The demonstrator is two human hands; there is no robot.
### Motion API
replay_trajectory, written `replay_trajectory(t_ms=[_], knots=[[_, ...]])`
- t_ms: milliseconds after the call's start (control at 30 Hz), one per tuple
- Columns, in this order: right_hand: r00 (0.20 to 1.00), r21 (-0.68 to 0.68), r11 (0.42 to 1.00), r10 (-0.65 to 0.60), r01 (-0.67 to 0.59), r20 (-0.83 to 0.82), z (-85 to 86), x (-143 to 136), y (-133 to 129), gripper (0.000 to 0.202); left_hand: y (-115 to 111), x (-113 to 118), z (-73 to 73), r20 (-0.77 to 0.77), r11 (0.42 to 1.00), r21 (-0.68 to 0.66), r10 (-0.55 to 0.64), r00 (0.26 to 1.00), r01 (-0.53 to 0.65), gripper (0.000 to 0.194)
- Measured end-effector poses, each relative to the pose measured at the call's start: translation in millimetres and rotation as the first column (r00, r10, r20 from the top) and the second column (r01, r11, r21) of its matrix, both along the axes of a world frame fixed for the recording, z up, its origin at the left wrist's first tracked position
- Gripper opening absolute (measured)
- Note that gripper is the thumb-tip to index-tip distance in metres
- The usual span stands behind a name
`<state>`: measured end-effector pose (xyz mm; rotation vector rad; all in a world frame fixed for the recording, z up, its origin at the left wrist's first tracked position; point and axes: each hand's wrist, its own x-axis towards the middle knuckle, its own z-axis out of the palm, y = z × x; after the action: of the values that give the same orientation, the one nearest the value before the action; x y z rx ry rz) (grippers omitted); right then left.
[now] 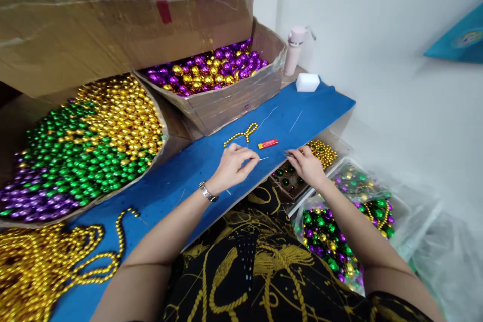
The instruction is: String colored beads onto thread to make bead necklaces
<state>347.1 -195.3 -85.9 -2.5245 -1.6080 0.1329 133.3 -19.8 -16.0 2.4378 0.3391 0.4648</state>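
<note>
My left hand [239, 163], with a metal watch on its wrist, pinches a thin white thread [263, 159] above the blue cloth [204, 161]. To its right, over the table's front edge, my right hand [304, 163] has its fingertips pressed together on a small dark item too small to name. Between and beyond the hands lies a red and yellow packet [267, 144]. A short gold bead strand [247, 133] rests looped on the cloth just beyond my left hand.
Open boxes of green, gold and purple beads [101, 146] and purple-gold beads [211, 70] line the back. Gold strands [37, 261] pile at left. A white block [307, 82] and pink bottle [294, 50] stand far right. A bag-lined bead box [328, 231] sits below my right arm.
</note>
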Motion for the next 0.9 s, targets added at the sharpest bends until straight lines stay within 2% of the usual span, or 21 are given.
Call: replay_trajectory(t_ms=[67,133,167,233,300,367,500,667,800,900], knots=[[0.998,-0.056,0.998,0.041,-0.039,0.049,-5.5,10,14,0.048,4,-2,1.2,0.093,0.996,-0.083,0.036,0.995,-0.028,0.022],[0.992,-0.086,0.99,0.115,-0.109,0.06,-9.4,18,29,0.044,8,-5,-0.5,0.163,0.959,-0.278,0.103,0.981,-0.055,0.022],[0.987,-0.092,0.986,0.147,-0.141,0.06,-10.7,21,37,0.042,9,-6,-2.2,0.181,0.914,-0.4,0.152,0.972,-0.069,0.022],[0.977,-0.109,0.975,0.202,-0.195,0.063,-11.7,27,49,0.04,10,-8,-6.0,0.192,0.783,-0.617,0.252,0.948,-0.083,0.023],[0.971,-0.124,0.967,0.231,-0.222,0.067,-10.3,36,59,0.039,12,-11,-9.2,0.215,0.666,-0.742,0.354,0.91,-0.084,0.025],[0.973,-0.137,0.97,0.215,-0.203,0.085,-7.1,50,67,0.038,13,-13,-11.3,0.237,0.602,-0.795,0.425,0.874,-0.078,0.025],[0.978,-0.143,0.983,0.14,-0.117,0.157,-1.6,86,81,0.041,14,-16,-14.8,0.171,0.533,-0.833,0.499,0.85,-0.146,0.027],[0.954,-0.151,0.964,0.244,-0.219,0.174,3.2,113,93,0.028,8,-14,-17.7,0.101,0.389,-0.913,0.511,0.854,-0.124,0.031],[0.936,-0.098,0.951,0.308,-0.294,0.173,13.7,113,103,0.027,5,-15,-18.4,0.11,0.315,-0.946,0.522,0.846,-0.072,0.032],[0.951,0.003,0.967,0.251,-0.256,0.179,23.2,85,108,0.026,5,-18,-20.3,0.122,0.314,-0.947,0.541,0.832,-0.065,0.032]])
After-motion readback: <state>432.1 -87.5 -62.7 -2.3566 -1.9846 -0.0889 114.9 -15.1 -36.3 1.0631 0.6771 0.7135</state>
